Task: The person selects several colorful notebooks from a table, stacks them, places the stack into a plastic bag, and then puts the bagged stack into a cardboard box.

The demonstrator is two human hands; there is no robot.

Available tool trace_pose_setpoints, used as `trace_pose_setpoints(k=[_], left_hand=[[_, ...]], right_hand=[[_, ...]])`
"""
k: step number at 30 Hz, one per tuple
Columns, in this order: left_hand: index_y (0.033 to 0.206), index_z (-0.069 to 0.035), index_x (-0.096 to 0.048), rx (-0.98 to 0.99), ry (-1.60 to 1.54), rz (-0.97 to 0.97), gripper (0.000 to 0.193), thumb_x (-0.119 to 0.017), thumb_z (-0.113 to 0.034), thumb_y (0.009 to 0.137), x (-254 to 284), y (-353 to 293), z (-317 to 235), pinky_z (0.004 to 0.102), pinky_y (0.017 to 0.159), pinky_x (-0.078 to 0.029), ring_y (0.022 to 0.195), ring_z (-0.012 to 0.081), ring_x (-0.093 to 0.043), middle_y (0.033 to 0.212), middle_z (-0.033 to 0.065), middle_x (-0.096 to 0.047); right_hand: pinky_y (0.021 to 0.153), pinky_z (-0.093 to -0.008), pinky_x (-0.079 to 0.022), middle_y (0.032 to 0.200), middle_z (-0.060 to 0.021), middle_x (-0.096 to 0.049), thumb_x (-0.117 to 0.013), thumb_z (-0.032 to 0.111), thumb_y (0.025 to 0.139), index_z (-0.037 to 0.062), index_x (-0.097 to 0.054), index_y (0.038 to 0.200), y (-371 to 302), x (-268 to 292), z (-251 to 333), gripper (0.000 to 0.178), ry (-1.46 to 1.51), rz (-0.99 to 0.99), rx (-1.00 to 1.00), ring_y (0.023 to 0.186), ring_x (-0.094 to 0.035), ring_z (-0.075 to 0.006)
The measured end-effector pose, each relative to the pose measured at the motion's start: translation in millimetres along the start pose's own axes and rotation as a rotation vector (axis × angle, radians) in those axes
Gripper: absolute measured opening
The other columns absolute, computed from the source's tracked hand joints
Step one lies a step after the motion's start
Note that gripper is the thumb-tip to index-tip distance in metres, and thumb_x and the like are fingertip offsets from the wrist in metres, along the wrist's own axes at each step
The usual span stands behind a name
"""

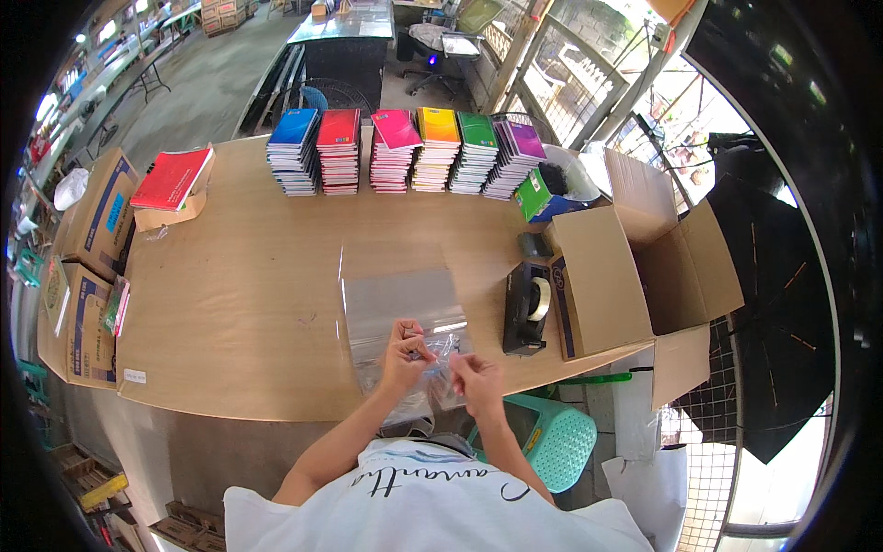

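Observation:
At the near edge of the table, my left hand [407,357] is closed, pinching a crinkled clear plastic bag [443,348]. My right hand [475,381] is closed too, its fingertips together at the right side of that same plastic. Beneath and beyond my hands lies a stack of flat clear plastic bags [399,296], its near end hanging toward the table's edge. To the right of my right hand stands a black tape dispenser [524,317] with a roll of clear tape [540,299].
Several stacks of notebooks [393,161] in different colours line the table's far side. An open cardboard box [602,285] stands at the right, closed-looking cartons [92,322] at the left. Red notebooks [172,178] lie at the far left. A green stool [558,446] is below the table.

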State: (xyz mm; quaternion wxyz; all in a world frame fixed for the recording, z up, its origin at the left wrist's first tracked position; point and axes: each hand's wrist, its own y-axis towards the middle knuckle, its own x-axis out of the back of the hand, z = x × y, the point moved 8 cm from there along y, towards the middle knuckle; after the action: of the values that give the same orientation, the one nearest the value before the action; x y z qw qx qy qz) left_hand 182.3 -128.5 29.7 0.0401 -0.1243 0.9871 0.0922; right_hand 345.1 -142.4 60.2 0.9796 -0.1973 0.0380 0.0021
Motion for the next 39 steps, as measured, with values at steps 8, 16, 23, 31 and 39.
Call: trace_pose_setpoints(k=[8, 16, 23, 31, 39], left_hand=[[0.128, -0.012, -0.052, 0.006, 0.01, 0.357, 0.071, -0.076, 0.0, 0.061, -1, 0, -24, 0.0337, 0.093, -0.039, 0.104, 0.0231, -0.049, 0.111, 0.0087, -0.049], [0.133, -0.012, -0.043, -0.562, 0.424, 1.055, 0.074, -0.078, -0.018, 0.068, -45, -74, -57, 0.0487, 0.107, -0.027, 0.123, 0.0333, -0.044, 0.131, 0.0169, -0.046], [0.138, -0.011, -0.032, -0.314, 0.831, 0.553, 0.086, -0.078, -0.034, 0.068, -12, -34, -28, 0.0573, 0.105, -0.022, 0.129, 0.0427, -0.028, 0.14, 0.0234, -0.028], [0.136, -0.005, -0.033, 0.096, 1.261, 0.56, 0.105, -0.085, -0.036, 0.05, 4, 8, 68, 0.0565, 0.103, -0.026, 0.127, 0.0463, -0.027, 0.136, 0.0278, -0.029], [0.124, -0.009, -0.048, 0.149, 1.484, 0.622, 0.069, -0.071, -0.037, 0.066, -19, 14, 84, 0.0602, 0.1, -0.028, 0.126, 0.0461, -0.029, 0.135, 0.0231, -0.035]], right_hand=[[0.045, -0.0327, -0.036, 0.05, -0.0068, -0.053, -0.07, 0.033, 0.082, 0.0004, -0.055, 0.057, 14, 9, -68, 0.044, -0.868, -0.241, 0.438, 0.047, -0.049, -0.0135], [0.073, -0.0348, -0.048, 0.104, -0.0086, -0.058, -0.067, 0.045, 0.083, 0.0075, -0.041, 0.129, -28, 10, -71, 0.065, 0.537, 0.356, -0.51, 0.086, -0.057, -0.0203], [0.081, -0.0329, -0.048, 0.109, -0.0116, -0.057, -0.084, 0.013, 0.066, 0.0009, -0.034, 0.137, -81, 95, 157, 0.088, -0.221, -0.134, 0.497, 0.096, -0.058, -0.0201], [0.089, -0.0446, -0.046, 0.119, -0.0192, -0.05, -0.078, 0.016, 0.065, 0.0017, -0.044, 0.125, -24, 298, 362, 0.07, -1.488, -0.848, 0.817, 0.103, -0.054, -0.0394], [0.072, -0.0407, -0.056, 0.105, -0.0099, -0.064, -0.074, 0.022, 0.077, 0.0022, -0.056, 0.117, 189, 439, 188, 0.049, -0.723, 0.307, -0.612, 0.094, -0.063, -0.0216]])
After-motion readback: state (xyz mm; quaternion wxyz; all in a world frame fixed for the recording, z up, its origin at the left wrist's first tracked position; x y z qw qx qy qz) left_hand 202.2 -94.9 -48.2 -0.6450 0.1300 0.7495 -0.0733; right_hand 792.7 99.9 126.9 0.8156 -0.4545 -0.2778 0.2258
